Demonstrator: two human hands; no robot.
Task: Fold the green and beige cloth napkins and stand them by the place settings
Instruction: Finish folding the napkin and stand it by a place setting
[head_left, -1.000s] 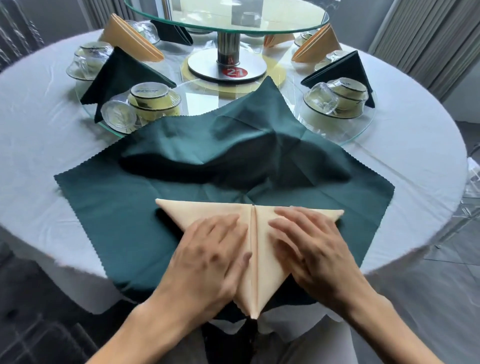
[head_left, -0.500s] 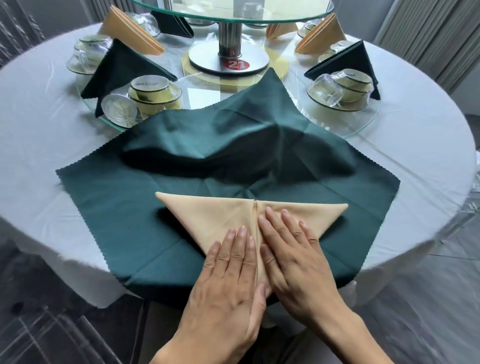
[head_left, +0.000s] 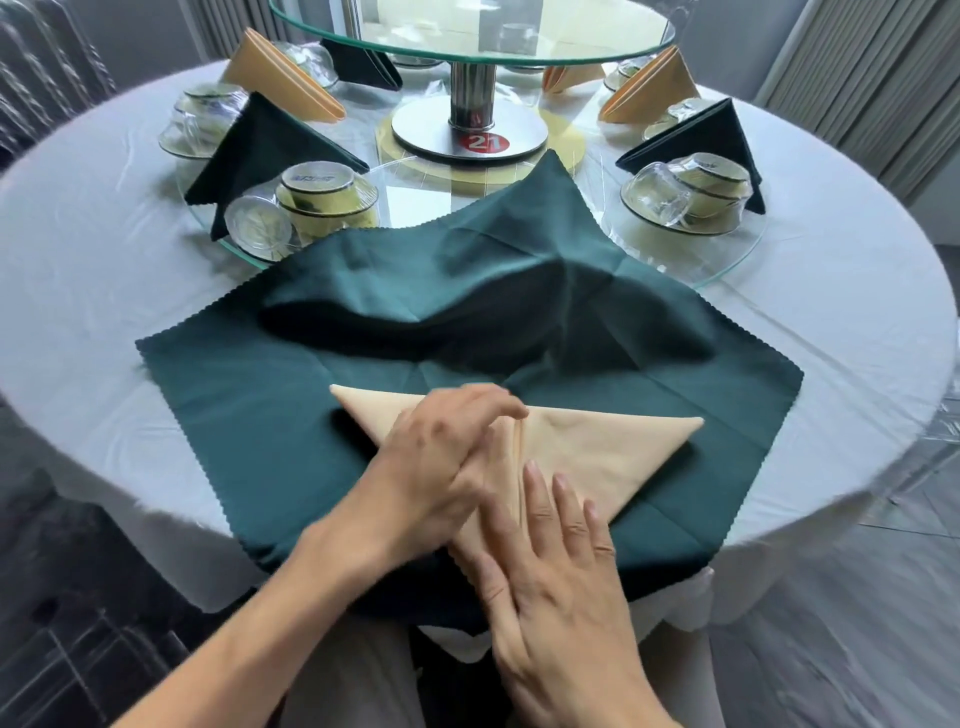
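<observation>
A beige napkin (head_left: 613, 457), folded into a downward-pointing triangle with a centre seam, lies on an unfolded dark green napkin (head_left: 291, 415) spread at the table's near edge. My left hand (head_left: 441, 462) lies over the beige triangle's left half, blurred, its fingers reaching toward the top of the seam. My right hand (head_left: 550, 571) presses flat on the triangle's lower tip with straight fingers. The green cloth's far corner rides up over the glass ring. The beige napkin's left flap is mostly hidden under my left hand.
Folded green napkins (head_left: 270, 145) (head_left: 701, 135) and beige ones (head_left: 280, 83) (head_left: 649, 88) stand by upturned bowls and glasses (head_left: 322, 202) (head_left: 691, 192) on a glass ring (head_left: 727, 270). A raised glass turntable (head_left: 467, 31) stands on a steel post marked 21 (head_left: 487, 141).
My left hand has moved up and right across the beige triangle toward the seam's top. My right hand has slid down to the lower tip. The camera has moved closer.
</observation>
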